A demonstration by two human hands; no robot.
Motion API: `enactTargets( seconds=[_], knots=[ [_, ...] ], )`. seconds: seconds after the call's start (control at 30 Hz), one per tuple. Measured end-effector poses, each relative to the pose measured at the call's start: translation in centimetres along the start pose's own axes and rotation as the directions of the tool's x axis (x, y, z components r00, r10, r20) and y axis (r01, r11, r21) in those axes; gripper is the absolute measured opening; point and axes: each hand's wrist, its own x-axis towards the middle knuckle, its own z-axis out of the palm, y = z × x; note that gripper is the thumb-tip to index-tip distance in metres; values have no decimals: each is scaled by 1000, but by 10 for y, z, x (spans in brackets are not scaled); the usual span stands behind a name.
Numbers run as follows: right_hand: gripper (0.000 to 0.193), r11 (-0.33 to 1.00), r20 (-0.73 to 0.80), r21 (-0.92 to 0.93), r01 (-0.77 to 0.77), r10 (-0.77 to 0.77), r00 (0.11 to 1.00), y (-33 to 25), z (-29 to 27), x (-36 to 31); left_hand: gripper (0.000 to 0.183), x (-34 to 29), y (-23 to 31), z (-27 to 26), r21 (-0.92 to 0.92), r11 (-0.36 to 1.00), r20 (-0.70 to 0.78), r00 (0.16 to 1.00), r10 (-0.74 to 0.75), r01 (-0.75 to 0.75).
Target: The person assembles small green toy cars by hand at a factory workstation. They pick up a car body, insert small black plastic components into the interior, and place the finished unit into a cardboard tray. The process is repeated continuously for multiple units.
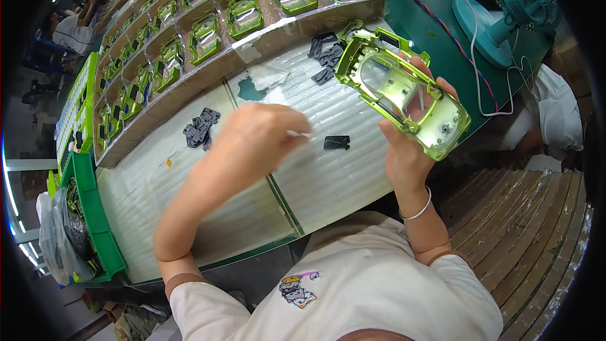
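My right hand holds up a lime-green toy car body shell, its hollow inside with the clear window part facing me. The fingers wrap round its far side and the thumb lies against the near edge. Over the middle of the table, my left hand is closed in a pinch, slightly blurred. A small pale bit shows at its fingertips, too small to name. Just right of that hand lies a flat black plastic part. One pile of dark grey plastic parts is to its left, another pile beyond it.
A divided cardboard tray with several green car shells spans the table's far side. A teal fan and loose cables are at the right. At the left stands a green bin with plastic bags. Another person's light clothing shows at far right.
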Motion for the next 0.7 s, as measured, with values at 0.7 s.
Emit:
enactTargets(
  seconds=[0.7],
  knots=[
    [77, 882, 142, -96, -461, 471, 871, -10, 13, -12, 11, 7, 17, 4, -344, 939, -315, 943, -105, -10]
  ],
)
